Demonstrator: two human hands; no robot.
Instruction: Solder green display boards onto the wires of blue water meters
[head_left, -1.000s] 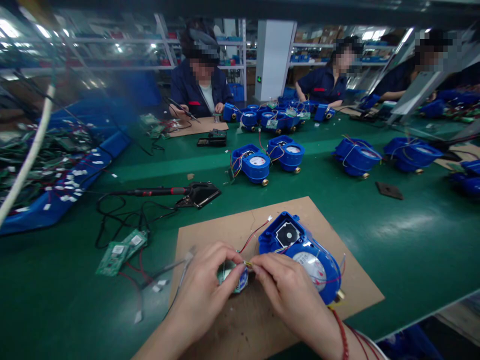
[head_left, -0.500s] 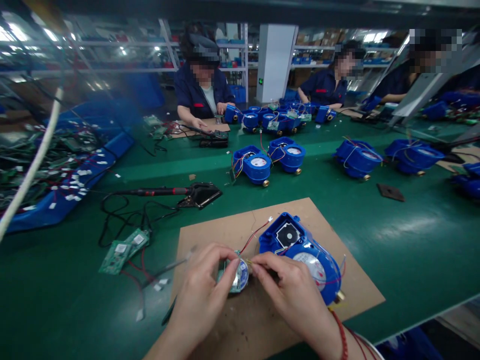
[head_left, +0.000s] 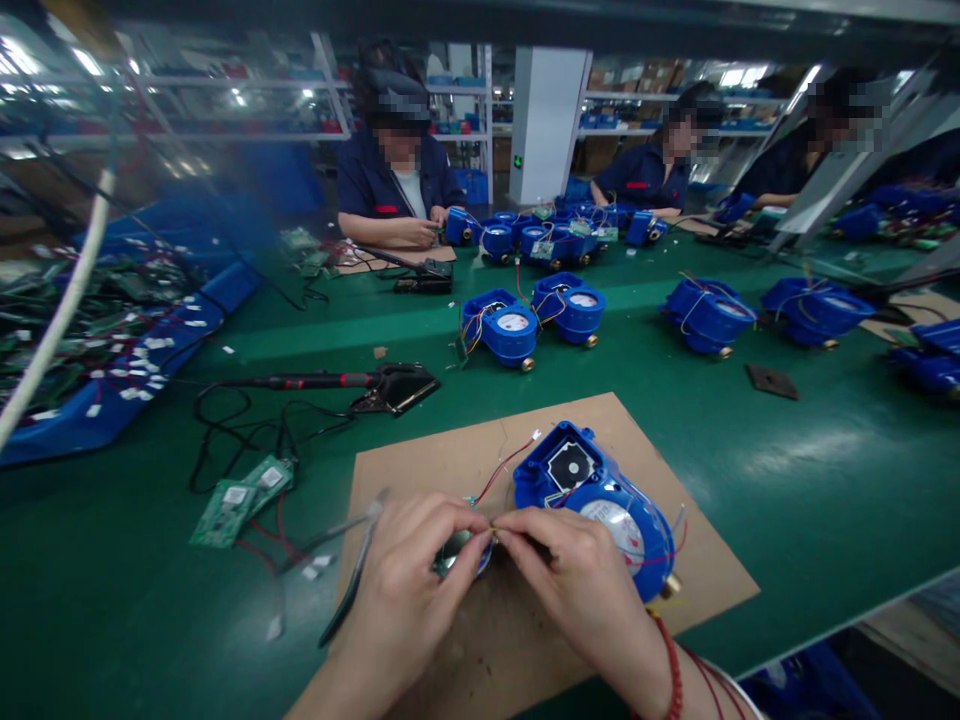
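Observation:
My left hand [head_left: 420,565] and my right hand [head_left: 574,560] meet over the cardboard sheet, fingertips closed on thin yellowish wire ends [head_left: 494,534]. A circuit board [head_left: 452,552] lies beneath my left fingers, mostly covered by them. From its top edge a red and black lead [head_left: 504,470] runs up to a white plug. To the right, on the cardboard [head_left: 427,462], rests a blue water meter [head_left: 651,530] with an open box section and loose wires. My right hand covers part of its near side. Pliers [head_left: 352,580] lie left of my left hand.
A soldering iron [head_left: 322,381] sits in its black holder, with cables in front. Two circuit boards [head_left: 244,500] lie at left, beside a blue bin [head_left: 150,385] heaped with boards. More blue meters [head_left: 499,330] stand farther back. Co-workers [head_left: 397,190] sit across the green bench [head_left: 847,480].
My right fingertips have moved in to meet the left ones at the wires. The left fingers now cover more of the board. The view has shifted slightly.

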